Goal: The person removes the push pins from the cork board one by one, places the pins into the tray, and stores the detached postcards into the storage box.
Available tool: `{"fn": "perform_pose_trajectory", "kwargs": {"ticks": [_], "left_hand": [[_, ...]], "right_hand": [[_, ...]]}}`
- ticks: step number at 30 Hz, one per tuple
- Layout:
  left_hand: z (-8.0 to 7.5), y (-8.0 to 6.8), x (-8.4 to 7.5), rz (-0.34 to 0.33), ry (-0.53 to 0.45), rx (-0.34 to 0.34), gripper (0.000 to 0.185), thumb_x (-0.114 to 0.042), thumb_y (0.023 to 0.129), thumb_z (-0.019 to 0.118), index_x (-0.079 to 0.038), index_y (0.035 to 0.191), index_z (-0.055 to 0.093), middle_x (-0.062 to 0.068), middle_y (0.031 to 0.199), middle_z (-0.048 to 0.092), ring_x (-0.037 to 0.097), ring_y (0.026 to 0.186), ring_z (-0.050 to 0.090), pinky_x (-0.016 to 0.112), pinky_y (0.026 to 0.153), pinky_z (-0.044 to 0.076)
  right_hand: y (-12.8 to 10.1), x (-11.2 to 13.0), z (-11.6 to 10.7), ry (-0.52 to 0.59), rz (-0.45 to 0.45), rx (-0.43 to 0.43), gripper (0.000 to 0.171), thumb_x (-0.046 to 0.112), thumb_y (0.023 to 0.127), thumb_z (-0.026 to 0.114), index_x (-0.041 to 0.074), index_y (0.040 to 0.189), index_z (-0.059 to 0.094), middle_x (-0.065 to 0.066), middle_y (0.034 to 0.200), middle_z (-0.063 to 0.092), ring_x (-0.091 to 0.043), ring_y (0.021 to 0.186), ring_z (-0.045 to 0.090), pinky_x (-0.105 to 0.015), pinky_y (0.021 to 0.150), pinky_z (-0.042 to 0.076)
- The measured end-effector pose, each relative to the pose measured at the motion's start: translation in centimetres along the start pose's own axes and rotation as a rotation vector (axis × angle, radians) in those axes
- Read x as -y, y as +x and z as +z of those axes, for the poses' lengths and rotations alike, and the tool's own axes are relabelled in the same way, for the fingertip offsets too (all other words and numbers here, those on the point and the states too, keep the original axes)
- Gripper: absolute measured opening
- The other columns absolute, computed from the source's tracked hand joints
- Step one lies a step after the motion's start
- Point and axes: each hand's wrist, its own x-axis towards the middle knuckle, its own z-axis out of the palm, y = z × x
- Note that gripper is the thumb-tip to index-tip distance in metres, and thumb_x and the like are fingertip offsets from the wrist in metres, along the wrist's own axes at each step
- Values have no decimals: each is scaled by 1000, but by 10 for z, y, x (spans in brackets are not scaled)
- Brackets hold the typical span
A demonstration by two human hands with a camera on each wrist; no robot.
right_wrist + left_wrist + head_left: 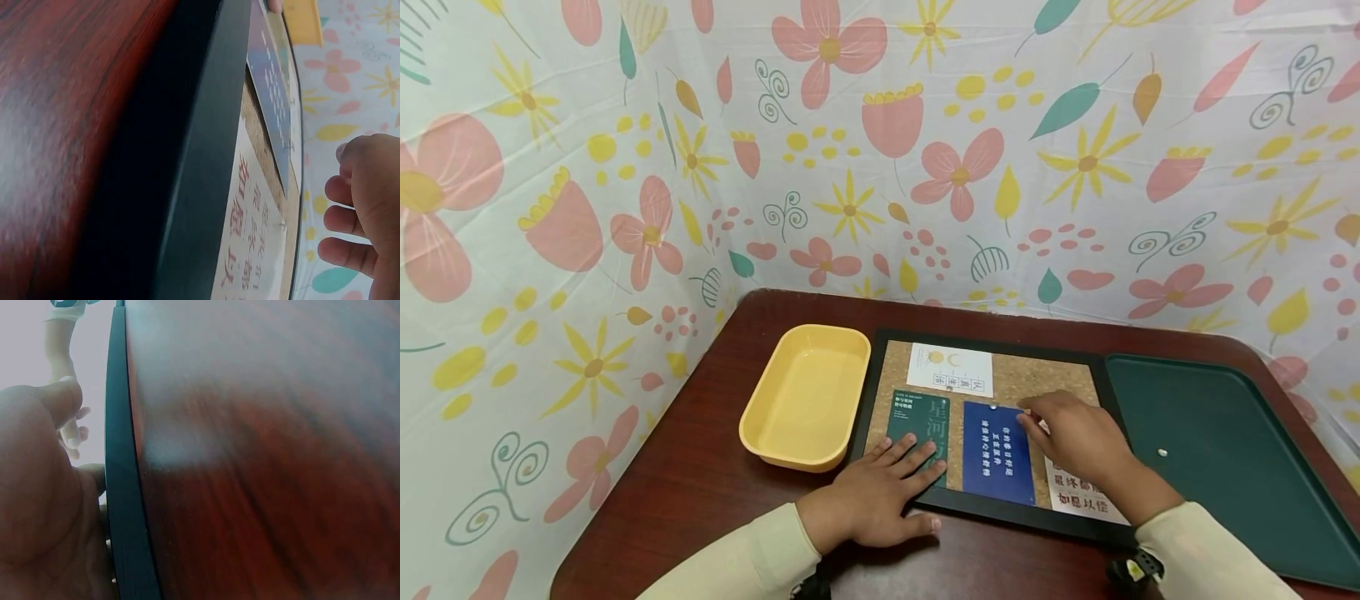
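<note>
My left hand (pixel 883 492) lies flat with spread fingers over the lower part of a green card (pixel 917 412) and the frame of a cork board (pixel 1045 379). My right hand (pixel 1075 433) hovers by the upper right corner of a blue card (pixel 997 467) with white writing; its fingers are loosely bent, and nothing shows between them in the right wrist view. A pushpin (pixel 993 407) sits at the blue card's top edge. Partly behind that hand is a white card (pixel 1078 498) with red writing. Another white card (pixel 951 367) is at the board's top.
Left of the board stands a yellow tray (pixel 805 400). On the right a dark green tray (pixel 1195 392) bears one small pushpin (pixel 1162 452). The black board frame (pixel 955 500) rests on a brown wooden table (pixel 685 467). Flowered cloth (pixel 850 167) surrounds the table's back and left.
</note>
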Motion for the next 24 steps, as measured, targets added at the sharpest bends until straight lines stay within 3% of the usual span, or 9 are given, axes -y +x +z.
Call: {"fn": "perform_pose_trajectory", "kwargs": {"ticks": [5,11,24], "left_hand": [[-1,0,0,-4,-2,5,78,-77,99,18,-36,165,12,-9,171,3,19,156,-4,47,125,6],[0,0,0,-4,-1,9,78,-77,99,19,-37,165,11,-9,171,3,19,156,-4,47,125,6],[-1,0,0,-4,5,3,77,-76,100,20,-37,165,13,-9,171,4,19,156,-3,48,125,7]], "right_hand": [[4,6,6,36,-1,25,30,31,96,73,11,118,76,-7,109,74,-29,106,67,-52,76,59],[6,13,9,48,1,53,30,30,96,74,11,119,76,-8,111,73,-28,106,67,-53,80,58],[8,19,19,38,-38,22,31,32,95,75,11,119,76,-7,112,73,-28,108,67,-54,83,57]]}}
